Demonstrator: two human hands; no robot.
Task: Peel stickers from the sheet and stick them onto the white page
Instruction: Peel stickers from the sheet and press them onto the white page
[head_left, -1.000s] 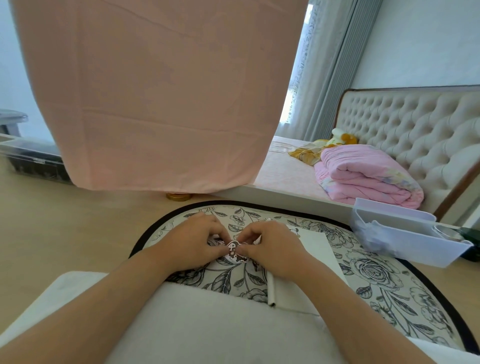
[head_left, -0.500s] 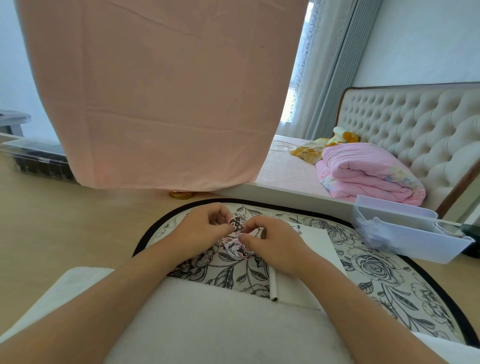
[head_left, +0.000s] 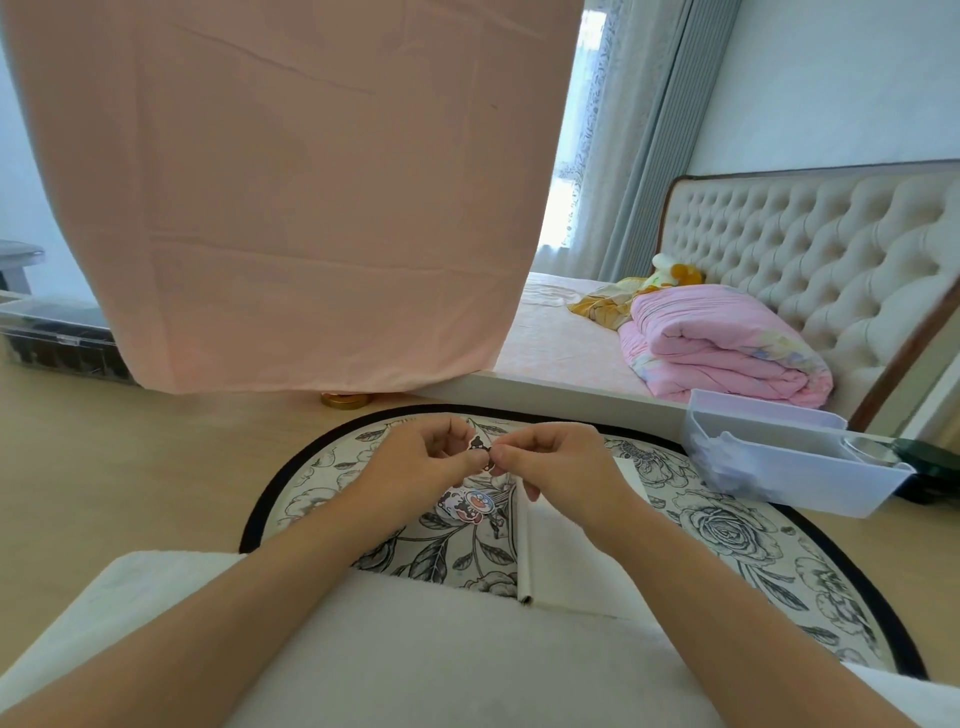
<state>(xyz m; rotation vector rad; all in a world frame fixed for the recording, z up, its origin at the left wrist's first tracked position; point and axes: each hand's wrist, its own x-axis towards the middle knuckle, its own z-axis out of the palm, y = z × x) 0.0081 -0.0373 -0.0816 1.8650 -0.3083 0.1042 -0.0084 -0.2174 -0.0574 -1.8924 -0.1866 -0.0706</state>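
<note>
Head view: white cushion (head_left: 441, 649) closest, floral mat (head_left: 727, 530) beyond it, bare wooden floor (head_left: 130, 467) open left of its black rim. Under the right wrist lies the white page (head_left: 566, 561), with the sticker sheet (head_left: 470, 504) on the mat just beside it. Above the sheet, left hand (head_left: 415, 462) and right hand (head_left: 561, 462) pinch one small dark sticker (head_left: 475, 444). Farther right, a pale bin (head_left: 779, 467) holds something blurry.

soft daylight from window (head_left: 576, 171), wide-angle distortion

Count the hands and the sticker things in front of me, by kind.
Hands: 2 (left hand, right hand)
Sticker pieces: 2 (held sticker pinched by both hands, sticker sheet lying below)
White page: 1
Total: 5
</note>
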